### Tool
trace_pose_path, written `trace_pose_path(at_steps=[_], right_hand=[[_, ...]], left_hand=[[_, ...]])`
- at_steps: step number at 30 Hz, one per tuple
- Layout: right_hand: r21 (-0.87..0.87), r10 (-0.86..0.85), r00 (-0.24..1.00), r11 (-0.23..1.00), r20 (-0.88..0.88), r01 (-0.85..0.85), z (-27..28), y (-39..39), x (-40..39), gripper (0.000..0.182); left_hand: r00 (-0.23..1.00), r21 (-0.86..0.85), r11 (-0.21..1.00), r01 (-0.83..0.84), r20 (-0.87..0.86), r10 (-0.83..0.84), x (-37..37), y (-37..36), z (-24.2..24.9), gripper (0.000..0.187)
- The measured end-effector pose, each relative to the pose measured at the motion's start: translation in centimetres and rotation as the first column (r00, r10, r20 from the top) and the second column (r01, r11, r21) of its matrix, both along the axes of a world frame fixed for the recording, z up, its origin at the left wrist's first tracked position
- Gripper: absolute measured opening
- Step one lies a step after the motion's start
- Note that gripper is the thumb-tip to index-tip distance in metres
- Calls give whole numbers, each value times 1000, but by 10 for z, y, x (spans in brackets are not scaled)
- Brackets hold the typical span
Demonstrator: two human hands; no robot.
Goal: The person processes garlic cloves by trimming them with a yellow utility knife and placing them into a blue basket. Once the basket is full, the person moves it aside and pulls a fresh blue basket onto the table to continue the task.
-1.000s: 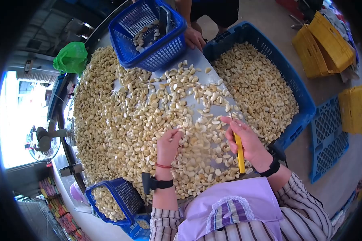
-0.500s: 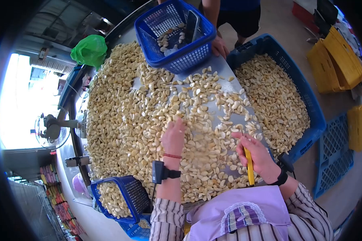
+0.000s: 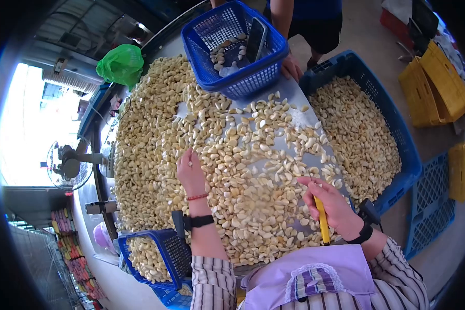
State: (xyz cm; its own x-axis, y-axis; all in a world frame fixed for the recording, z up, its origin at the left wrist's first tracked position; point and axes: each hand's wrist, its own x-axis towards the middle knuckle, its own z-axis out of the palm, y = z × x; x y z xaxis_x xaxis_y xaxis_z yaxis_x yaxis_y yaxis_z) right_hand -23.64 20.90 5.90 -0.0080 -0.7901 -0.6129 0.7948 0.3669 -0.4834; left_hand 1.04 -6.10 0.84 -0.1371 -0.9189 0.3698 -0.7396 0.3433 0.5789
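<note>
Cream-coloured pieces that look like peeled garlic cloves (image 3: 150,150) cover most of the metal table (image 3: 281,106) in the head view. My left hand (image 3: 192,178), with a red band at the wrist, is over the pile left of centre. Its fingers are curled, and one pale garlic clove (image 3: 190,164) shows at them. My right hand (image 3: 331,206) is closed round a slim yellow-handled knife (image 3: 323,222) above the table's right side. The handle points down toward my apron; the fingers mostly hide the blade end.
A blue basket (image 3: 232,85) with a phone and a few pieces stands at the table's far end, beside another person's hand (image 3: 292,67). On the right is a large blue crate (image 3: 411,170) of cloves. A smaller blue basket (image 3: 178,253) sits front left. A fan (image 3: 70,165) stands left.
My left hand has moved left across the pile, and a pale clove now shows at its fingers. My right hand keeps hold of the knife in nearly the same place. The view has shifted slightly.
</note>
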Motion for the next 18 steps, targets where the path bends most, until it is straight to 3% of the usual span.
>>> trace_pose_path(at_steps=[1, 3, 6, 7, 10, 12, 15, 18], right_hand=[[-20, 21, 1000, 1000, -9, -21, 1, -5, 0, 38], [-43, 25, 1000, 999, 14, -25, 3, -15, 2, 38], [-60, 30, 999, 998, 35, -28, 6, -25, 6, 38], [-56, 32, 999, 998, 29, -31, 7, -26, 7, 38], [-30, 43, 998, 999, 37, -42, 1, -26, 13, 38], [-10, 55, 997, 998, 53, -54, -5, -24, 18, 38], [14, 78, 995, 997, 57, -79, -6, -24, 19, 37], [30, 88, 996, 996, 29, -89, -5, -27, 18, 36]], left_hand=[[1000, -4, 1000, -6, -1, 6, 0, -5, 2, 21], [947, 94, 993, 70, 307, -96, 1, -14, 9, 22], [893, 49, 978, 204, 400, -206, -10, -12, 10, 25], [897, 131, 971, 201, 373, -236, -13, -13, 10, 27], [903, 55, 935, 349, 246, -352, -37, -7, 6, 28], [890, 50, 932, 360, 281, -359, -56, 2, 3, 24], [755, 300, 929, 215, 552, -353, -74, 3, -14, 16], [818, 270, 940, 209, 479, -319, -79, 3, -18, 15]])
